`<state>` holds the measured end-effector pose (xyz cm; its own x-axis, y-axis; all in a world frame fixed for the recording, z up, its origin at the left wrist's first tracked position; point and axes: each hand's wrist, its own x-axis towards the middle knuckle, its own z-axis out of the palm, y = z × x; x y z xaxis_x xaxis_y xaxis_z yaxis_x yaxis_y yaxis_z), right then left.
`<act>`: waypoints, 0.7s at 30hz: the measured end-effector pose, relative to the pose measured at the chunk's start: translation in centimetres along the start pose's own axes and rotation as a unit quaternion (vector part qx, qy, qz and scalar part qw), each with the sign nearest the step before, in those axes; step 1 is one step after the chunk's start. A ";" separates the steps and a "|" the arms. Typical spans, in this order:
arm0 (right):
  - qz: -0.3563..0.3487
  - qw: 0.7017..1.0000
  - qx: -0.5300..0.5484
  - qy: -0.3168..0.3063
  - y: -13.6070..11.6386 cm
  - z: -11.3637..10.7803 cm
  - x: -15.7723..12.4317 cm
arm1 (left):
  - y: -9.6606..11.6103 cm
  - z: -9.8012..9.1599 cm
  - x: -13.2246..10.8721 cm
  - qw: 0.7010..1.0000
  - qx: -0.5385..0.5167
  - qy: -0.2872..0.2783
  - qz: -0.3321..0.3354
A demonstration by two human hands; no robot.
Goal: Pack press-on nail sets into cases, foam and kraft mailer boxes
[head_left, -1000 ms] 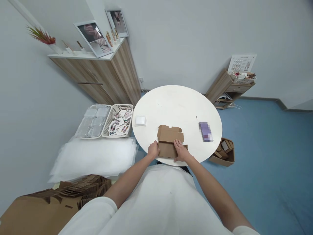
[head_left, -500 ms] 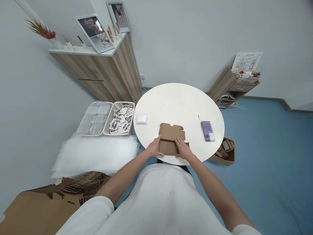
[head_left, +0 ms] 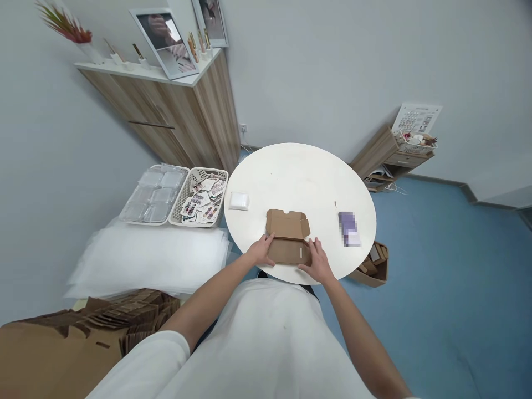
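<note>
A brown cardboard box (head_left: 286, 226) lies on the white round table (head_left: 299, 177), its lid folded back away from me and its shallow tray facing up. A small white slot shows in the tray's floor near the right end. My left hand (head_left: 261, 251) grips the left side wall, thumb near the front corner and fingers near the lid fold. At the opposite end, my right hand (head_left: 319, 262) spans the right side wall between thumb and fingers. The box's right end is partly hidden by that hand.
On the table are a white packet (head_left: 239, 201) at left and a blurred purple item (head_left: 349, 228) at right. Left of it stand a basket of printed cards (head_left: 203, 199), a basket of clear cases (head_left: 155, 194), white sheets (head_left: 145, 257) and flat cardboard (head_left: 54, 354). A carton (head_left: 372, 274) sits lower right.
My right hand has moved from the inside of the tray to the box's right end, where the side flap now stands up. My left hand stays at the left wall.
</note>
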<state>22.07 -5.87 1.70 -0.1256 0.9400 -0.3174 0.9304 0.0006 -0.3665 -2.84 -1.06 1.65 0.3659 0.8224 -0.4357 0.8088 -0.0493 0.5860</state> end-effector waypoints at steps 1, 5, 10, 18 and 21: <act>0.024 0.999 0.034 0.020 0.7 0.2 -0.6 | 0.0 0.1 0.1 1.000 0.000 0.003 0.003; 0.128 0.971 0.202 0.029 2.8 1.1 -2.1 | 0.3 0.5 0.5 1.000 -0.005 0.003 0.007; 0.180 0.939 0.293 0.010 3.1 1.7 -1.8 | 0.8 0.5 0.9 1.000 -0.016 -0.013 -0.003; 0.215 0.899 0.381 0.024 2.6 1.6 -0.9 | 1.0 0.8 0.7 1.000 -0.023 -0.008 0.010; 0.223 0.873 0.432 0.032 2.0 1.2 -0.9 | 1.2 1.2 0.5 1.000 -0.025 -0.010 0.016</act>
<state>23.68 -7.07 0.21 0.2287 0.7983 -0.5572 0.2710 -0.6019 -0.7512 -1.18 -1.41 1.31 0.4002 0.8093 -0.4300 0.7726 -0.0456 0.6332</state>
